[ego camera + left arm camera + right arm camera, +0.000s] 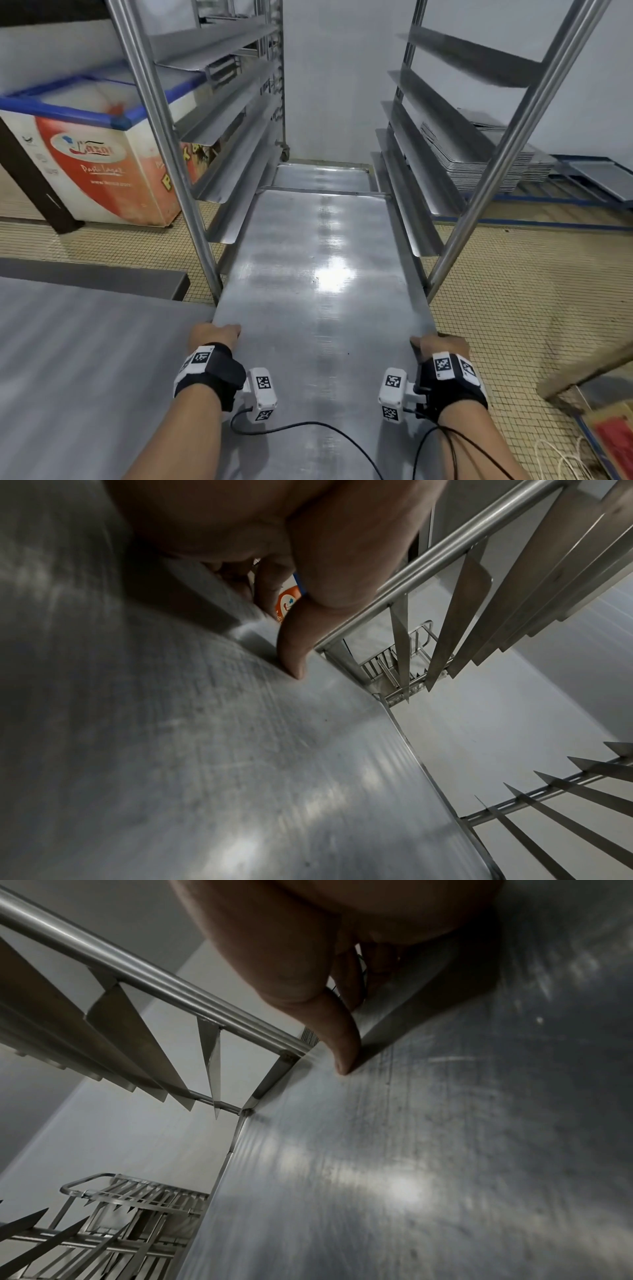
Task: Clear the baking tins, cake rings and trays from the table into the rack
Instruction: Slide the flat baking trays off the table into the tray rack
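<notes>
A long flat metal tray (pixel 308 274) reaches from in front of me into the steel rack (pixel 164 137), its far end between the rack's side runners. My left hand (pixel 215 334) grips the tray's left rim, thumb on top, fingers curled under (pixel 294 653). My right hand (pixel 440 344) grips the right rim the same way (pixel 342 1053). Another tray (pixel 322 178) lies deeper in the rack, just beyond this one's far end. The tray (pixel 240 750) looks bare in both wrist views (pixel 428 1150).
A steel table (pixel 85 359) stands at my left. A chest freezer (pixel 96 154) sits behind the rack's left post. Stacked trays (pixel 489 161) rest on a blue frame to the right. The rack's upper runners (pixel 445 113) carry nothing. Tiled floor (pixel 513 291) lies around.
</notes>
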{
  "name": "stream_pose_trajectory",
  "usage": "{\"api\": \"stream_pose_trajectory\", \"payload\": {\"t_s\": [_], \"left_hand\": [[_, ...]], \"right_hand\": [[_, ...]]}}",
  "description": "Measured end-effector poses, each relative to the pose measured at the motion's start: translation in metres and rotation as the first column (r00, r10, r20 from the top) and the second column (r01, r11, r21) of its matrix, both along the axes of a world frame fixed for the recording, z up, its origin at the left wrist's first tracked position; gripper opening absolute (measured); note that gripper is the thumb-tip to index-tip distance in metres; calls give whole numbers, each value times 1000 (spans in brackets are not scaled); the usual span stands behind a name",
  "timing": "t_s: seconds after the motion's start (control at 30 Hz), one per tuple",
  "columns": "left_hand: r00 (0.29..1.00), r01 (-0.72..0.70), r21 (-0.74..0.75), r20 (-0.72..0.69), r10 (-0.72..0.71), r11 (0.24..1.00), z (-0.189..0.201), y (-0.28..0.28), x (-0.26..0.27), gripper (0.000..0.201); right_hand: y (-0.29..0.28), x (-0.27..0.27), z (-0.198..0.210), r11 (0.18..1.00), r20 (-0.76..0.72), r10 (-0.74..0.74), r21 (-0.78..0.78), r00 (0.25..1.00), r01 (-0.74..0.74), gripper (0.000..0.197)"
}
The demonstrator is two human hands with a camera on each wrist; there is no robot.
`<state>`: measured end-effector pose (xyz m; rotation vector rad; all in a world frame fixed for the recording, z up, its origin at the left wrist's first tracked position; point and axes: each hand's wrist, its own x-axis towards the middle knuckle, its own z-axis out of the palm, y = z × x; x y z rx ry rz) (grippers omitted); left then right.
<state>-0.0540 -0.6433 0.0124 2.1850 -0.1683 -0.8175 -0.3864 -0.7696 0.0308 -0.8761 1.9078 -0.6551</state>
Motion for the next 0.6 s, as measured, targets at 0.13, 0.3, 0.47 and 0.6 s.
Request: {"api": "stream_pose_trajectory", "payload": {"t_s": [0.13,0.3,0.47,0.6], "left_hand": [[1000,-30,29,7,30,999,-1,-27,10,22],[1000,-22,42,-5,22,999,0,-56,22,24],[1000,-16,48,25,15,999,7,-76,26,52],[998,-22,67,53,19,998,11,-85,27,52]], "right_hand": [[-25,6,0,1000,27,14,-11,1000,-14,22],[-55,19,0,1000,39,20,-21,999,-20,27],[-73,29,-2,999,63,-18,-41,998,21,22],[-87,37,-7,998,74,-58,-35,996,61,34]]}}
